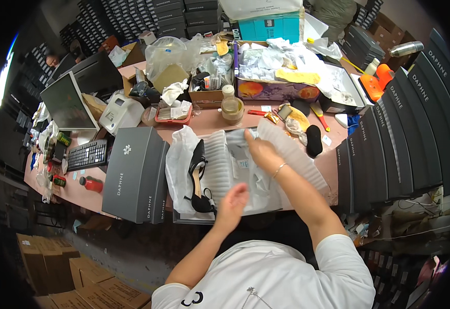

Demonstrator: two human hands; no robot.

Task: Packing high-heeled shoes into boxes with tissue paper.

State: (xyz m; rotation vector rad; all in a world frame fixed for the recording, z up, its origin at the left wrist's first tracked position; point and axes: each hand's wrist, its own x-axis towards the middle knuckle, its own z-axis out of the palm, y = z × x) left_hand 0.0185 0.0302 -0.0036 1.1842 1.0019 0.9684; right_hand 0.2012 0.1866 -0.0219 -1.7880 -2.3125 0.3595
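Observation:
An open shoe box lined with white tissue paper and ribbed white foam wrap lies on the desk in front of me. A black high-heeled shoe lies in its left part. My right hand presses down on the white wrapping in the middle of the box, fingers spread, a thin bracelet on the wrist. My left hand hovers open over the near part of the box, just right of the shoe's heel, holding nothing.
A grey shoe-box lid lies left of the box. A row of dark shoe boxes stands at the right. A keyboard, monitor, label printer, jar, black insole and cluttered cartons sit behind.

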